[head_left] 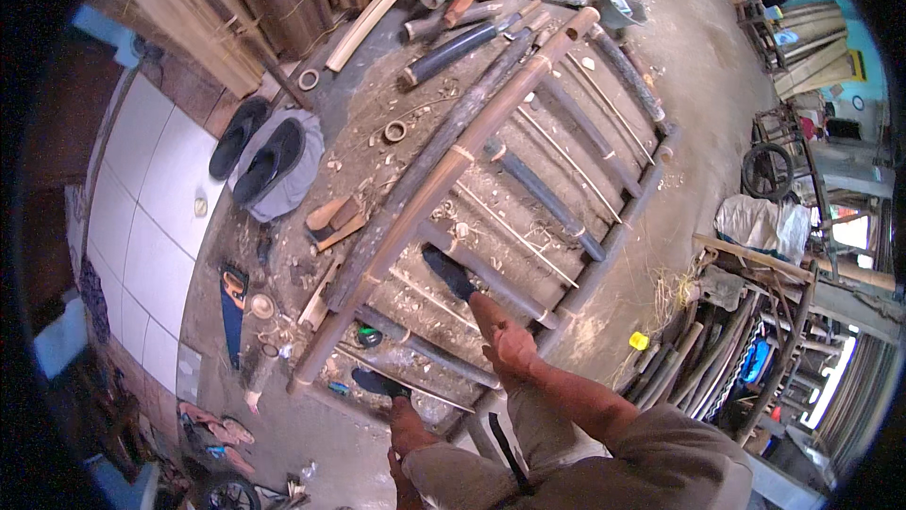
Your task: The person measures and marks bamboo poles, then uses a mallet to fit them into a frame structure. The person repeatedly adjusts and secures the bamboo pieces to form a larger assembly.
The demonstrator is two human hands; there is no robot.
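The frame [458,156] lies on the floor [713,66], its upper long pole running from about half past seven up to one o'clock and the other from six to two. Thick rungs [543,197] cross between the poles, with thin strips [569,165] set among them; whether the strip ends are fixed, I cannot tell.

The person stands with both slippered feet among the rungs. The right hand [514,345], at five o'clock, is against the right leg, with no tool seen in it; how its fingers are bent is unclear. The left hand [400,484], just past six, shows only in part beside the left leg, so whether it is wide, narrow or holding anything cannot be told.

The step in hand looks like a pause or check with the rungs and strips already in place. Work on a strip would call for a hand to come away from the leg and for careful footing, since the thin strips near the feet could bend or shift if trodden on. The saw [233,317] lies outside the frame at eight o'clock, well apart from both hands.
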